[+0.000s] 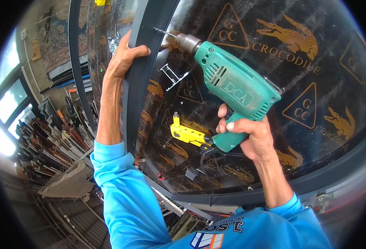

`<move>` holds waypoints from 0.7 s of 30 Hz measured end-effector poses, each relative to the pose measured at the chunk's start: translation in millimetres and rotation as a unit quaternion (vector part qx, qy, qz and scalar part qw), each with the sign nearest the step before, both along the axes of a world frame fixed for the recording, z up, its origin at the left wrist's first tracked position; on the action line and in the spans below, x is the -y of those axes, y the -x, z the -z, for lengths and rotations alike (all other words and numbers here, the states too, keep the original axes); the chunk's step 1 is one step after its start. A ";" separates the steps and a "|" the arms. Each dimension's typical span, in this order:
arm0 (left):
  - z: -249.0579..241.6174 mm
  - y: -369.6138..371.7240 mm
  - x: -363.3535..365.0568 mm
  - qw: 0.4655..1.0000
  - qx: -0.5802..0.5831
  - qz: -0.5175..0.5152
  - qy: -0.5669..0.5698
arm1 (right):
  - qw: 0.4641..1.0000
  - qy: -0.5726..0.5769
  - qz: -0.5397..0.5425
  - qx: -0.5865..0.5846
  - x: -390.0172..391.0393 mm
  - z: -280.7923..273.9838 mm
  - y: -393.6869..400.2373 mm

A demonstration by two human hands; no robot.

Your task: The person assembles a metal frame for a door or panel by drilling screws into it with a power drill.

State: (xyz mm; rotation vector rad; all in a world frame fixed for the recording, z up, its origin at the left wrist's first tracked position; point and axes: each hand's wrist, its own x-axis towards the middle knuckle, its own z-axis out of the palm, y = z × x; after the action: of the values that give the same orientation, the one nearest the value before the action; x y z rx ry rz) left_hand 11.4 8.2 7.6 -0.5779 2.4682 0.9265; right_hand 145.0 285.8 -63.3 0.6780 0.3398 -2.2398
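Note:
My right hand [253, 135] is wrapped round the pistol grip of a green power drill [239, 85] marked DCA. The drill points up and left, and its thin drill bit [165, 32] reaches the side of a dark grey metal profile [139, 87], with the tip right at the surface. Higher up on the left, my left hand [122, 58] clasps that profile, thumb over the near face and fingers round the far side. A short silver aluminium offcut [173, 77] lies beside the profile. Below the drill rests a yellow tool [188, 133] with a metal tip.
Underneath is a dark board [291, 62] printed with gold crocodiles. A black cord [208, 172] trails from the drill's grip toward the near edge. Small screws [113, 45] lie beyond the profile. Many long metal lengths [54, 133] stand stacked at left.

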 end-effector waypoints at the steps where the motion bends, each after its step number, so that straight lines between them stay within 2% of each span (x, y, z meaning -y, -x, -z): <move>1: 0.5 0.8 -0.3 1.000 -0.008 0.003 -0.006 | 1.000 0.002 -0.001 -0.004 -1.1 2.0 1.7; 4: -5.2 0.2 -0.6 1.000 0.002 -0.006 0.009 | 0.998 0.060 -0.005 0.027 -7.7 2.3 6.4; 15: -18.5 0.0 -0.8 1.000 -0.016 0.020 -0.001 | 0.997 0.076 -0.010 0.010 -11.2 2.9 8.7; 21: -22.8 0.3 -2.0 1.000 -0.015 0.019 -0.013 | 0.990 0.134 0.001 0.032 -15.0 8.2 7.9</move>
State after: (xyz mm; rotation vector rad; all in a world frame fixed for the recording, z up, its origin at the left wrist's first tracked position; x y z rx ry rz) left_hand 11.1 10.3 30.4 -0.5106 2.4804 0.9585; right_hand 137.1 300.8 -71.4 0.6027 0.0054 -2.2065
